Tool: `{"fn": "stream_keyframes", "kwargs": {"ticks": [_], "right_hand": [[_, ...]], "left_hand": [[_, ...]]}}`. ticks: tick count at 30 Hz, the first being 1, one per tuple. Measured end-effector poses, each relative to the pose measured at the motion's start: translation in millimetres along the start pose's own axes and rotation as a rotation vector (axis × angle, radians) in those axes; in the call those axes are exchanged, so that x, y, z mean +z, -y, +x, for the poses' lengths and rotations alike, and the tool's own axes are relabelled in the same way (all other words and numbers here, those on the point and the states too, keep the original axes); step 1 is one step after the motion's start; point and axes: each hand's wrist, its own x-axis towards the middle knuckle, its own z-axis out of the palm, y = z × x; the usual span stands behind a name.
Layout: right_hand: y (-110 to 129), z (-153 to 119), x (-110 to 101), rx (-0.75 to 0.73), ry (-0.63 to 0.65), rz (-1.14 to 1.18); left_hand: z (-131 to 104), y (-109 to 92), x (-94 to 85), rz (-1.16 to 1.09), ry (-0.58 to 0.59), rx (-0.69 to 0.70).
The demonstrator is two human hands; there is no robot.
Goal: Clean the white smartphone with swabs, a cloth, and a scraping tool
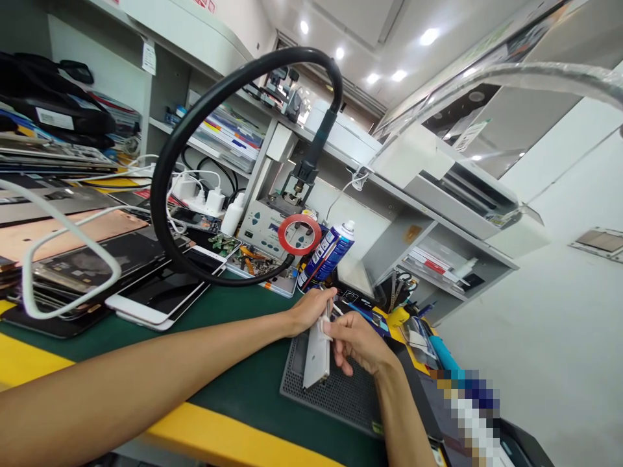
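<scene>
A slim silver phone [317, 358] is tilted above a dark perforated mat [343, 397], its pale back turned partly toward me. My left hand [310, 311] grips its far end, fingers closed around it. My right hand [359, 340] pinches a small white piece [324, 326], perhaps a wipe or tissue, against the phone near my left hand. The other fingers of my right hand curl beside the phone's edge. My palms hide part of the phone's upper end.
A white tablet [160, 295] and stacked device panels [97, 266] lie at left, with a white cable over them. Behind my hands stand a blue spray can [328, 256], red tape roll [299, 235] and grey machine [263, 227]. A thick black hose [163, 162] loops above the bench.
</scene>
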Motion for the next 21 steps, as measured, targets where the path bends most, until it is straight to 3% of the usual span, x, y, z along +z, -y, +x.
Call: {"fn": "stream_keyframes", "kwargs": {"ticks": [4, 7, 15, 18, 21], "right_hand": [[0, -7, -1, 0.081, 0.198, -0.040], [-1, -4, 1, 0.087, 0.219, -0.057], [-7, 23, 4, -0.080, -0.393, -0.113], [-10, 30, 5, -0.098, -0.469, -0.109], [-10, 29, 5, -0.089, -0.450, -0.080]], "left_hand": [[0, 1, 0.7, 0.036, 0.006, 0.027], [-1, 1, 0.0, 0.048, 0.003, 0.040], [-3, -1, -0.2, 0.024, 0.037, 0.025], [-5, -2, 1.1, 0.024, 0.087, 0.007], [-5, -2, 0.5, 0.040, 0.061, 0.016]]}}
